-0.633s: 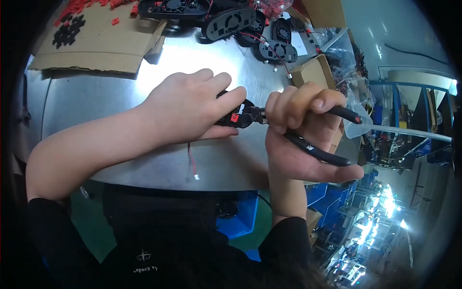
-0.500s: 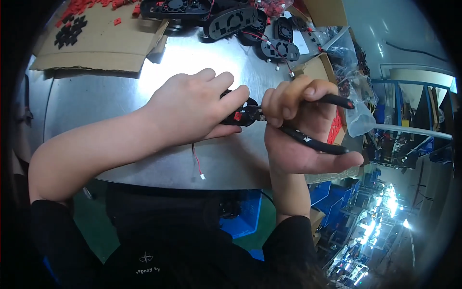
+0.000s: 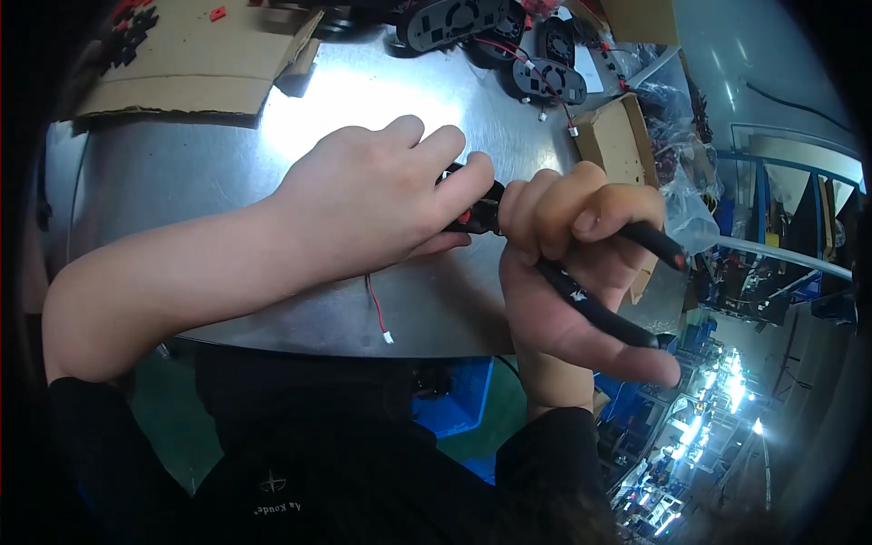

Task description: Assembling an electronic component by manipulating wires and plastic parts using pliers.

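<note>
My left hand (image 3: 372, 186) is closed around a black plastic part (image 3: 478, 216) with a bit of red on it. Most of that part is hidden under the fingers. A thin red and black wire (image 3: 378, 309) with a small white plug hangs out below the hand. My right hand (image 3: 568, 227) grips pliers by their black handles (image 3: 610, 320), which spread apart toward the right. The plier head meets the part's right end; its jaws are largely covered by my right fingers.
At the far side lie several black fan housings (image 3: 454, 23) with wires. A cardboard sheet (image 3: 191, 73) with small black and red pieces is at the far left. An open cardboard box (image 3: 618, 136) and clear plastic bags (image 3: 686, 200) stand right. A blue bin (image 3: 463, 400) sits below the table edge.
The plier handles have swung down toward me, turning with my right hand. My left hand keeps its hold on the black part. The whole view has shifted slightly.
</note>
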The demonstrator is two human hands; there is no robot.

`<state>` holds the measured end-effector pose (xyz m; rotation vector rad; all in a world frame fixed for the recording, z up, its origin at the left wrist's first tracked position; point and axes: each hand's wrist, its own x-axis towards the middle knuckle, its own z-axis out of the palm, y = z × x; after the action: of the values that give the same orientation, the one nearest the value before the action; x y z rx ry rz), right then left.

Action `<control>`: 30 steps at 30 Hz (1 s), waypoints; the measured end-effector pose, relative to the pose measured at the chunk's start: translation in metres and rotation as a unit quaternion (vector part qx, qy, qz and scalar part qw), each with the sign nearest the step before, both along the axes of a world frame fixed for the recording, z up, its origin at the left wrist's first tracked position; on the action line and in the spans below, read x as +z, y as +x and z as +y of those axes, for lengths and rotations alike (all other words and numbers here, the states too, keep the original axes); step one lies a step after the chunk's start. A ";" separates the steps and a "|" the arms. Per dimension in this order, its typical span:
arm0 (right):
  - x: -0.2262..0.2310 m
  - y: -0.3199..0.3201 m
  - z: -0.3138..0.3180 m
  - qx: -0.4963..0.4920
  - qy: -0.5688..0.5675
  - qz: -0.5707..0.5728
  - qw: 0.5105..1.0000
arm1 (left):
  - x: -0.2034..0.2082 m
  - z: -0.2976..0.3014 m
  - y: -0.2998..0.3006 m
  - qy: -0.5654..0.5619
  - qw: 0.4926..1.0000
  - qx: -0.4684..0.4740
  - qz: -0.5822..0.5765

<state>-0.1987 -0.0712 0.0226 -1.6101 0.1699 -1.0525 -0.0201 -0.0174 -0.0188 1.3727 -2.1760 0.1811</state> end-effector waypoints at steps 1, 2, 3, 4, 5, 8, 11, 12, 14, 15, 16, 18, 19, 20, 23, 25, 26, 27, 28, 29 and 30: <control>-0.001 0.000 0.001 0.000 0.002 0.000 1.000 | 0.000 0.000 0.000 0.002 1.000 0.000 0.000; -0.003 0.000 0.002 -0.010 -0.003 -0.009 1.000 | 0.000 0.000 -0.001 0.012 1.000 0.001 0.009; -0.004 0.001 0.003 -0.020 -0.009 -0.018 1.000 | 0.000 0.000 -0.002 0.021 1.000 0.003 0.018; -0.006 0.000 0.001 -0.020 -0.008 -0.018 1.000 | -0.001 0.000 -0.001 0.023 1.000 0.003 0.019; -0.009 -0.001 -0.003 0.003 -0.018 -0.044 0.999 | 0.000 0.000 -0.001 0.035 0.999 0.003 0.023; -0.010 -0.001 -0.003 0.010 -0.036 -0.050 0.998 | 0.001 -0.002 0.000 0.068 0.997 0.004 0.040; -0.010 -0.002 0.000 -0.002 -0.043 -0.027 0.999 | 0.001 -0.002 0.002 0.112 0.991 0.002 0.068; -0.009 -0.003 0.001 0.000 -0.043 -0.024 0.999 | 0.001 -0.002 0.002 0.133 0.988 -0.004 0.083; -0.007 -0.005 0.002 -0.001 -0.043 -0.016 0.999 | 0.000 -0.004 0.002 0.134 0.987 -0.005 0.090; -0.007 -0.005 0.002 -0.003 -0.041 -0.009 0.999 | 0.000 -0.004 0.001 0.135 0.986 -0.006 0.097; -0.007 -0.005 0.001 -0.003 -0.041 -0.009 0.999 | -0.001 -0.004 0.001 0.135 0.986 -0.006 0.096; -0.009 -0.001 -0.001 -0.002 -0.023 -0.033 0.999 | -0.003 -0.002 0.002 0.109 0.990 0.005 0.087; -0.008 -0.001 -0.002 -0.001 -0.022 -0.034 0.999 | -0.004 0.000 0.002 0.110 0.990 0.006 0.086; -0.005 -0.003 -0.004 0.008 -0.010 -0.037 0.999 | -0.002 0.000 0.000 0.090 0.993 0.009 0.075; -0.001 -0.008 -0.007 0.042 0.015 -0.060 0.997 | 0.001 0.001 -0.003 0.057 0.997 0.012 0.054; 0.001 -0.006 -0.004 0.029 0.007 -0.040 0.999 | 0.000 0.004 -0.003 0.045 0.998 0.014 0.040; 0.002 -0.005 -0.002 0.028 0.007 -0.039 0.999 | 0.000 0.004 -0.003 0.035 0.999 0.013 0.035; 0.003 -0.004 0.000 0.022 0.011 -0.036 0.999 | -0.001 0.003 -0.004 0.026 0.999 0.012 0.030; 0.003 -0.003 0.002 0.015 0.014 -0.034 0.999 | -0.001 0.003 -0.004 0.026 0.999 0.011 0.032; 0.002 -0.002 0.004 0.017 0.016 -0.034 0.999 | -0.001 0.004 -0.003 0.024 0.999 0.012 0.030; 0.000 -0.001 0.006 0.015 0.015 -0.036 0.999 | 0.000 0.006 -0.003 0.022 0.999 0.012 0.029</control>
<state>-0.1999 -0.0655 0.0231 -1.5403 0.1130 -1.0790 -0.0226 -0.0117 -0.0192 1.4117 -2.1291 0.1015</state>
